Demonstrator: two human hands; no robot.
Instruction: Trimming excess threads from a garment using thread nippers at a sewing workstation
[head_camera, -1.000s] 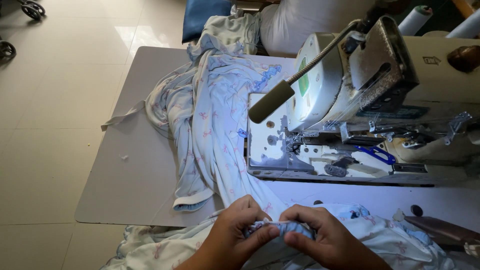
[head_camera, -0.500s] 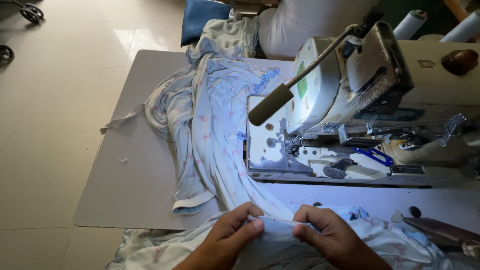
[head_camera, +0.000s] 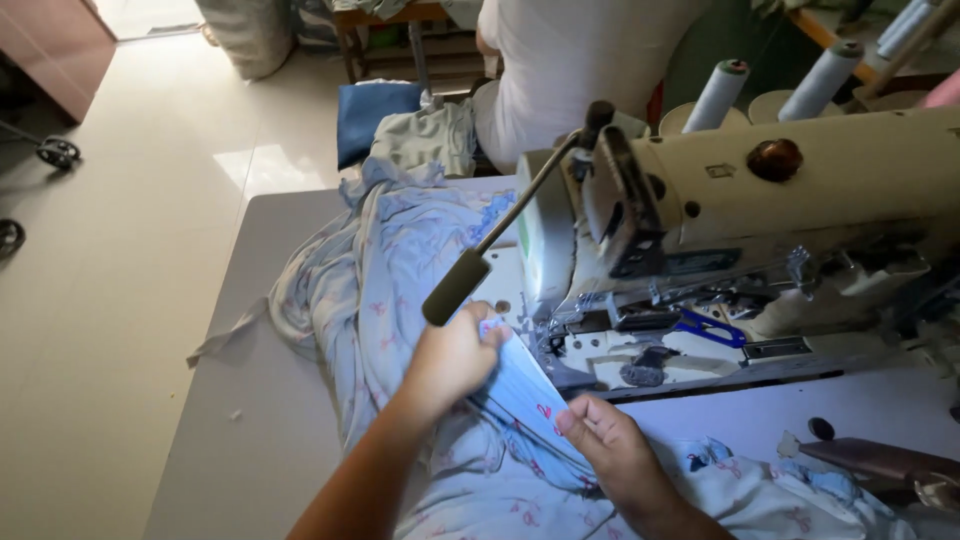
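Soft matt printed cloth (head_camera: 400, 290); sewing machine (head_camera: 800, 190) of painted metal; glossy tiled floor (head_camera: 120, 300).

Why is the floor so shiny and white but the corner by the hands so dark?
In the head view, daylight glares off the tiled floor at top left; the table's right corner lies in shadow; the left hand and right hand on the pale blue cloth look sharp, not blurred.

Left hand (head_camera: 455, 358): bare, no glove, no ring or band visible on the fingers that show; knuckles rounded. Left forearm: bare to the lower frame edge, no sleeve, cuff or watch in view. Right hand (head_camera: 610, 445): bare, ungloved, short plain thumbnail showing. Right wrist: bare, no bracelet or sleeve visible before the frame cuts it off.
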